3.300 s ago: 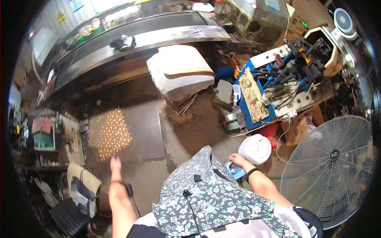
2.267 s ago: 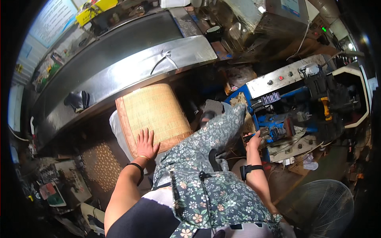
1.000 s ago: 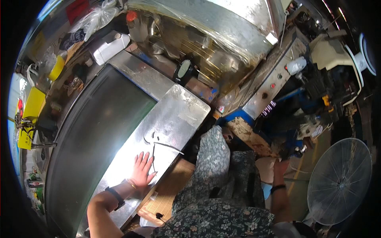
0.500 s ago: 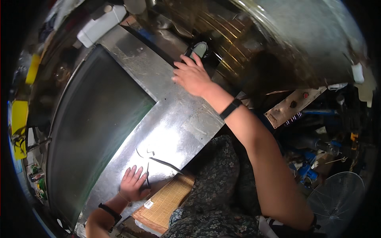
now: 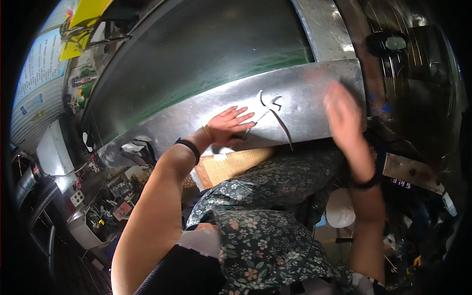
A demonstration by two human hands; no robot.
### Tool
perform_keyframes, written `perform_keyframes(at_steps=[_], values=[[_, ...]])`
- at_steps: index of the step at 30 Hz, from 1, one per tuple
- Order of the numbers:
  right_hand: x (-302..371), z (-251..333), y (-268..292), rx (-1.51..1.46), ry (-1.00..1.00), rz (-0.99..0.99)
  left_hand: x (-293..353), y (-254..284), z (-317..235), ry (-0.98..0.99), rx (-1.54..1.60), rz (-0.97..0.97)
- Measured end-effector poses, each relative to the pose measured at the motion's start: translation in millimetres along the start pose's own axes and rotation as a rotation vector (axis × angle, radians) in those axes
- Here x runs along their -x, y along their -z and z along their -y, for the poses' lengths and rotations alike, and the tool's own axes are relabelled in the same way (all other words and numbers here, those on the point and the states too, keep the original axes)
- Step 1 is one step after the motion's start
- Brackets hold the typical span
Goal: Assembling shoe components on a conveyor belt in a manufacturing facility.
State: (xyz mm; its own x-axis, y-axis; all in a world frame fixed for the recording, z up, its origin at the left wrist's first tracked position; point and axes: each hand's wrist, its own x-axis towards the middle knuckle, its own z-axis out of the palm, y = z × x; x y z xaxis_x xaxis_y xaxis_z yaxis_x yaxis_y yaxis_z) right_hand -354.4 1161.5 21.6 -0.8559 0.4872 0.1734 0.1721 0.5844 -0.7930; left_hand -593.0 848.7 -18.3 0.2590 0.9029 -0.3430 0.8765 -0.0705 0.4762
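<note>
My left hand (image 5: 230, 126) rests palm down on the bare metal edge (image 5: 172, 115) of a machine, fingers spread. Just past its fingertips lie several thin, curved dark strips (image 5: 281, 124), some shining in the glare. A slender piece runs to the index and middle fingers; whether they press on it I cannot tell. My right hand (image 5: 341, 115) is over the right end of the metal, smeared by motion, and its fingers are not clear. Beyond the metal edge spreads a wide dark green belt-like surface (image 5: 206, 54).
A woven-topped stool (image 5: 236, 167) stands under the metal edge. Far right are a black-framed round mirror-like part (image 5: 395, 43) and thin metal rods. A panel with buttons (image 5: 410, 172) hangs at the right. Lower left, tools and parts crowd a bench beside a socket box (image 5: 77, 198).
The view has turned, so the metal edge now runs across it. My right hand has left the far metal corner and moves over the right end. My left hand stays on the metal.
</note>
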Motion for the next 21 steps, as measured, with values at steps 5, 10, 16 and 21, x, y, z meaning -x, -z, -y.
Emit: perform_keyframes(at_steps=[5, 10, 16, 21], values=[[116, 96, -56, -0.106, 0.010, -0.057, -14, 4, -13, -0.107, -0.016, -0.168], [159, 107, -147, 0.151, 0.220, -0.053, -19, -10, -13, -0.213, 0.015, -0.492], [174, 138, -161, 0.198, 0.018, -0.186, 97, -30, -28, 0.425, 0.457, -0.965], [207, 148, -161, 0.353, 0.136, -0.173, 346, -10, 34, 1.501, -0.241, -1.331]])
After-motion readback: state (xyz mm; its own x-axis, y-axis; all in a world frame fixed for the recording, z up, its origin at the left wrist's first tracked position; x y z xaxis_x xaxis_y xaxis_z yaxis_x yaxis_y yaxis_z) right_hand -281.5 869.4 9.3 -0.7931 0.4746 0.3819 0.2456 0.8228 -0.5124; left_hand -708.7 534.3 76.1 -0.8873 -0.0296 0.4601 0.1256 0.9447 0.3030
